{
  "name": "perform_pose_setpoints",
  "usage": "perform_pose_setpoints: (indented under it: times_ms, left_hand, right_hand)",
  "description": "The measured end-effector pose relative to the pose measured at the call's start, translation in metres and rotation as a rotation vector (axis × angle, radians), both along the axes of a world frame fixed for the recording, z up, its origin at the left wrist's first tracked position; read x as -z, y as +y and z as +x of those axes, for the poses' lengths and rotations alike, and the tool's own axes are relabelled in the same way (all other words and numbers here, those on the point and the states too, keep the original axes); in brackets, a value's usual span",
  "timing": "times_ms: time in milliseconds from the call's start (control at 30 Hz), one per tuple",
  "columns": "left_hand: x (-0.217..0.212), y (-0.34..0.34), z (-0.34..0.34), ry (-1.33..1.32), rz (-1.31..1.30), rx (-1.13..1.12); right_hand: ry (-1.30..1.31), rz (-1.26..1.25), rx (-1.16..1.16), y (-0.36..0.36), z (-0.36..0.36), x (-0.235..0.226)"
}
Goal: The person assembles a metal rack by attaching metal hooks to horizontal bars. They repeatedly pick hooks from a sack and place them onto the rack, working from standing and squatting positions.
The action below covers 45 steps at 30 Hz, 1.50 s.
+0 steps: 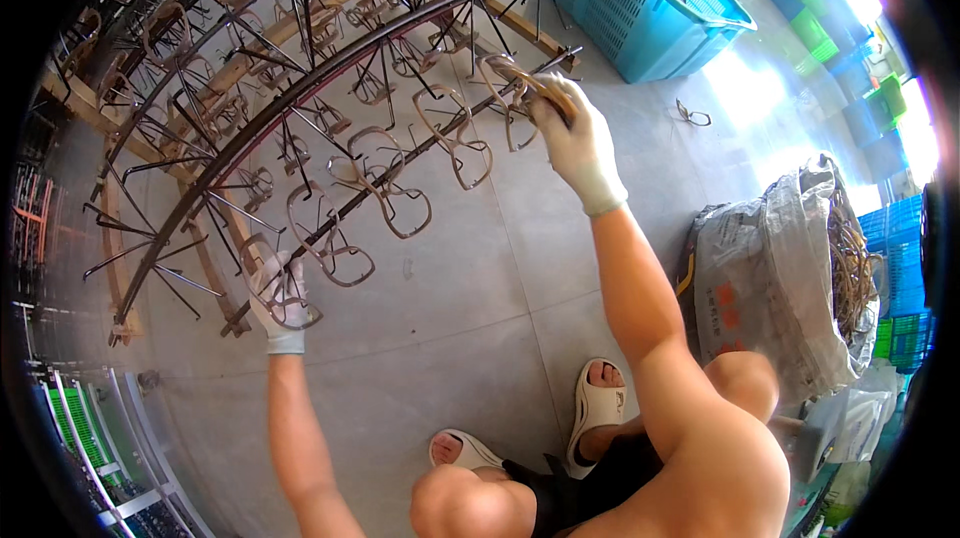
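Both white-gloved hands grasp tan plastic eyeglass frames on the dark metal pronged rack (300, 98): left hand (278, 296), right hand (570, 133). One row looks hung; many prongs bare, grey woven sack (760, 278) still holds frames.

Bright daylight floods in from the upper right, beyond the blue crate (660, 18), where the picture burns out to white glare (the green crates there nearly vanish). A glare patch lies on the floor (470, 278) just right of the crate. Shadows are soft. Fisheye bending curves the rack (300, 98) left of the crate; the rim goes dark and slightly blurred.
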State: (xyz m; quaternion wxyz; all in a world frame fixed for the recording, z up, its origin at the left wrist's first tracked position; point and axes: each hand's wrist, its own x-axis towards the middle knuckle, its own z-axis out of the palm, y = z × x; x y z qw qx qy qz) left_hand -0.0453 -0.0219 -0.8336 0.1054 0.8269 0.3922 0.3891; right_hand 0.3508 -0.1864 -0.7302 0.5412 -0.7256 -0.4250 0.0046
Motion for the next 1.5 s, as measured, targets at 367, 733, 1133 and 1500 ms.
perform_pose_setpoints:
  times_ms: [367, 733, 1133, 1500]
  left_hand:
    - [0.027, 0.026, -0.040, 0.198, -0.019, 0.016]
    - [0.048, 0.047, -0.048, 0.373, 0.357, 0.170]
    - [0.023, 0.013, -0.004, -0.027, -0.081, 0.024]
    - [0.015, 0.002, -0.003, -0.001, -0.075, -0.049]
  right_hand:
    - [-0.167, -0.577, -0.127, -0.179, 0.145, -0.198]
    - [-0.470, -1.512, 1.031, -0.465, 0.225, -0.204]
    - [-0.478, -0.392, 0.102, 0.012, 0.008, 0.039]
    - [-0.197, -0.183, 0.197, 0.066, -0.028, 0.045]
